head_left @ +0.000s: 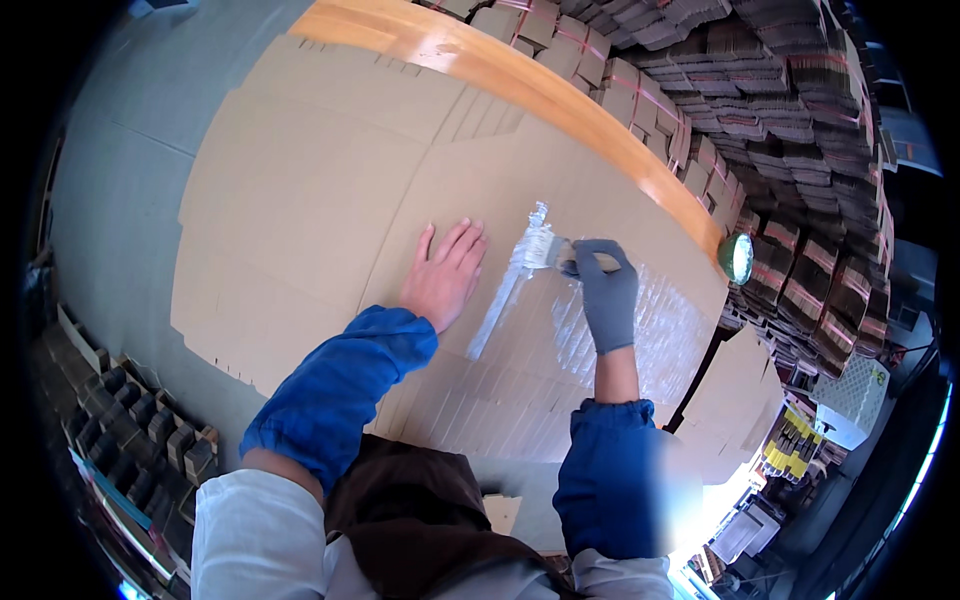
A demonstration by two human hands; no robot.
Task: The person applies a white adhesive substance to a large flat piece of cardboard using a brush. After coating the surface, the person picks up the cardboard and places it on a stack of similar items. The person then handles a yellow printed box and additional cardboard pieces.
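Note:
A large flat sheet of brown cardboard (300, 180) with creases and slots lies in front of me. My left hand (443, 277), bare, rests palm down on it with the fingers stretched out. My right hand (607, 297), in a grey glove, is closed around the handle of a flat brush (556, 255). White, wet-looking paste covers the bristles, which touch the cardboard. From there a streak of white paste (495, 318) runs down the sheet. To the right of the glove, a wider patch of thin white smears (660, 330) covers the cardboard. The fingertips are partly hidden behind the glove.
An orange-brown wooden edge (480, 55) curves along the sheet's far side. Behind it stand tall tied stacks of folded cardboard (790, 110). A round green-rimmed thing (737, 258) sits at the right corner. Dark blocks on a pallet (150, 425) are at lower left, and a white crate (850, 400) at right.

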